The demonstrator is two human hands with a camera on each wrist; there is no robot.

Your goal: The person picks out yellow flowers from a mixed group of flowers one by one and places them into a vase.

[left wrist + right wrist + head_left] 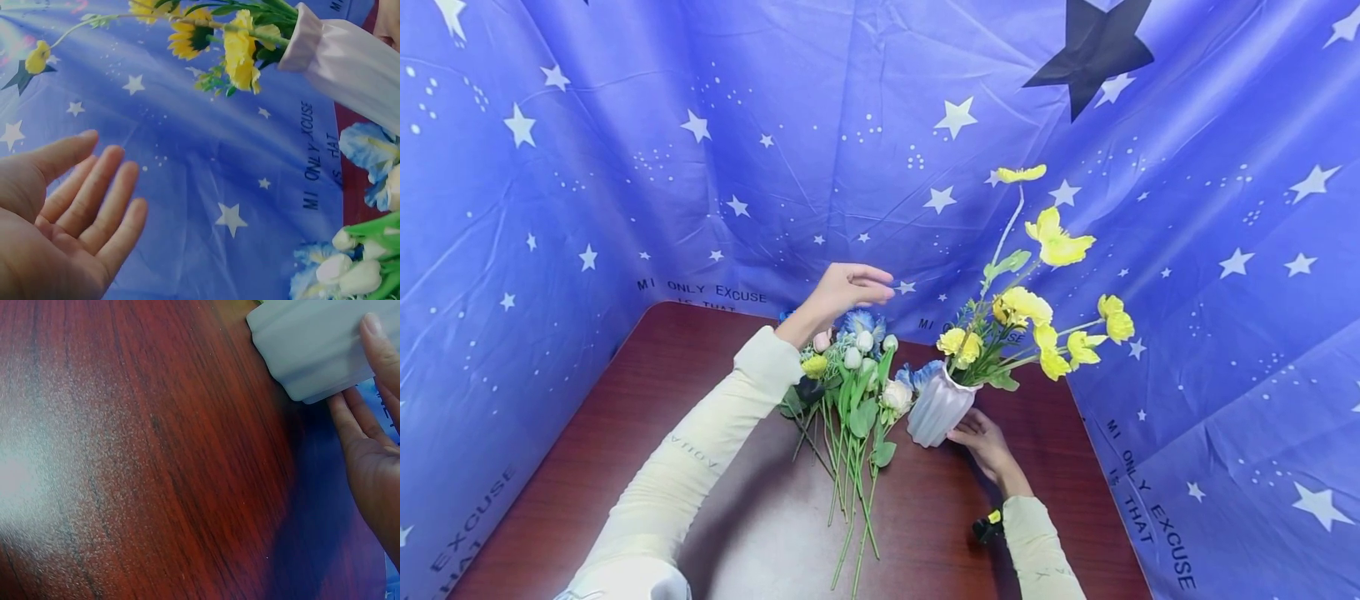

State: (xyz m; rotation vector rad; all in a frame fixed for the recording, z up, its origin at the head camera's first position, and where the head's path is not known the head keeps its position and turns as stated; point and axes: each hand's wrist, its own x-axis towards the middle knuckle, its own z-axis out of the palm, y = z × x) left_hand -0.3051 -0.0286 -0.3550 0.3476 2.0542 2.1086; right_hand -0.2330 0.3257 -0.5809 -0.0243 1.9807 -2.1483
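A pale, ribbed vase [942,407] stands tilted on the table and holds several yellow flowers [1028,308] on long stems. My right hand [982,442] grips it low on its right side. In the right wrist view the thumb lies along the vase wall [312,347] and the other fingers [350,419] reach around its base. My left hand [852,287] hovers above the loose flowers with nothing in it, its fingers loosely extended. Below it on the table lies a bunch of white tulips, a cream rose [896,397] and blue blossoms [867,322], their green stems pointing toward me.
The brown wooden table [737,517] has a blue star-printed cloth [820,150] hanging behind it and at both sides. Beside my right sleeve lies a small black object [987,528] with a yellow part.
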